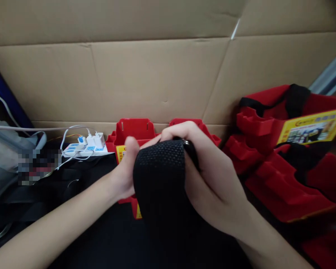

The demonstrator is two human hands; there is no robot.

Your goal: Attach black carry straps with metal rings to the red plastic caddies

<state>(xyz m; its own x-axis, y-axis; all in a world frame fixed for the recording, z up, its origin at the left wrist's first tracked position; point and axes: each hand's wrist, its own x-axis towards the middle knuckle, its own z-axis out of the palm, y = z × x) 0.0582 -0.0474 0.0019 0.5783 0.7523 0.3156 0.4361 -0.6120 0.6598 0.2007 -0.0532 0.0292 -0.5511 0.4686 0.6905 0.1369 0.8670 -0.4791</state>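
A wide black woven strap (161, 179) is folded over between my two hands and hangs down toward me. My right hand (215, 179) is closed at its right edge, fingers bent over the top, with a small shiny dark piece (190, 153) showing under them. From the left, my left hand (126, 168) grips the strap, its thumb up at the near side and its other fingers partly hidden behind the fabric. Just beyond the hands stands a red plastic holder (136, 129) with a yellow label, largely covered by them and the strap.
Several red plastic holders (280, 183) with black straps and a yellow label card (313, 129) are piled at the right. A white power strip (85, 149) with plugs and cables lies at the left, near a clear plastic bag (2, 149). Cardboard (156, 82) walls the back.
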